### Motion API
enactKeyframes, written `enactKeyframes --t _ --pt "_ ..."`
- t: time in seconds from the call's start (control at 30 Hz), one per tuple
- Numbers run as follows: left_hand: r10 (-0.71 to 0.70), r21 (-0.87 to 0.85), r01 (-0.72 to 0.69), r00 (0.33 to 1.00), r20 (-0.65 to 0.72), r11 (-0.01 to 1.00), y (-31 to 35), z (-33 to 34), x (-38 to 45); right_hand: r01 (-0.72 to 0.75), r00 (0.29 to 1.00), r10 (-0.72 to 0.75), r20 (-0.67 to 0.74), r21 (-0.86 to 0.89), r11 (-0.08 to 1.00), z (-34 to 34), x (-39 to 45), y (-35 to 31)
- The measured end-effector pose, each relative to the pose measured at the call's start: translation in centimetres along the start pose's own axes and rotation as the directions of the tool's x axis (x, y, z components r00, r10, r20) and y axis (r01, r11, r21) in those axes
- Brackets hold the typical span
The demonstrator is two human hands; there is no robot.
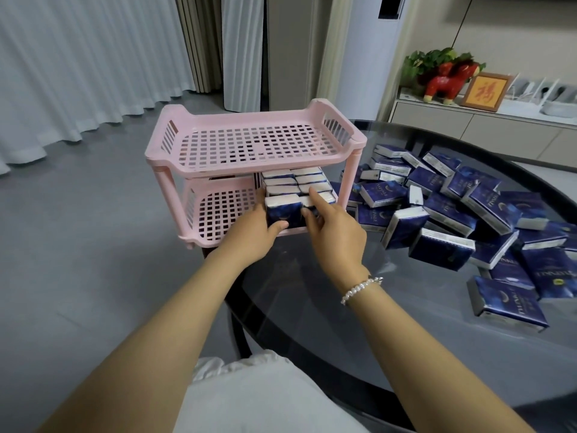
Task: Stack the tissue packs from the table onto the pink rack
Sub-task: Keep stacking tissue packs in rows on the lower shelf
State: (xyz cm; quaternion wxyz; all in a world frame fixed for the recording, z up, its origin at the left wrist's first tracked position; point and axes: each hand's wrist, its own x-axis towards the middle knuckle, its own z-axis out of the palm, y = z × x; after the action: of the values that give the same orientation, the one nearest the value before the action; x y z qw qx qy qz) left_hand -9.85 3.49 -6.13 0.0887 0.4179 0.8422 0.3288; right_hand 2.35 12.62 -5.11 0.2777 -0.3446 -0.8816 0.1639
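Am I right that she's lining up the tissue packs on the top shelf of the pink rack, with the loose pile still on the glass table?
Not quite. The head view shows the tissue packs lined up on the lower shelf of the pink rack; its top shelf holds none. The loose pile is on the glass table as you say.

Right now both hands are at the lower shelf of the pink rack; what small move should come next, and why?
Probably push the front pack fully in beside the packs in rows and let go. The left hand grips it at the lower shelf edge; the right hand steadies its neighbour. Many loose packs wait on the table.
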Motion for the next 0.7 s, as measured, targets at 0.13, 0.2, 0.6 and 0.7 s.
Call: enactKeyframes --t 0.13,0.2,0.6,0.7 --pt "-0.04 0.094 0.041 0.999 -0.006 0.995 0.1 0.9 0.0 0.007 1.0 -0.01 -0.028 -0.097 0.995 0.0 0.3 -0.2" --pt "-0.055 0.116 0.058 0.998 -0.027 0.992 0.3 1.1 0.0 -0.004 1.0 0.001 -0.024 -0.122 0.992 -0.1 0.4 -0.2" --pt "-0.128 0.114 0.132 0.991 -0.047 0.985 1.1 1.3 -0.2 -0.037 0.995 0.044 0.087 -0.079 0.996 -0.2 -0.1 -0.5" --pt "-0.134 -0.018 0.133 0.99 -0.042 0.991 1.0 1.2 -0.5 -0.034 0.995 0.038 0.093 -0.049 0.998 -0.6 -0.6 -0.5"
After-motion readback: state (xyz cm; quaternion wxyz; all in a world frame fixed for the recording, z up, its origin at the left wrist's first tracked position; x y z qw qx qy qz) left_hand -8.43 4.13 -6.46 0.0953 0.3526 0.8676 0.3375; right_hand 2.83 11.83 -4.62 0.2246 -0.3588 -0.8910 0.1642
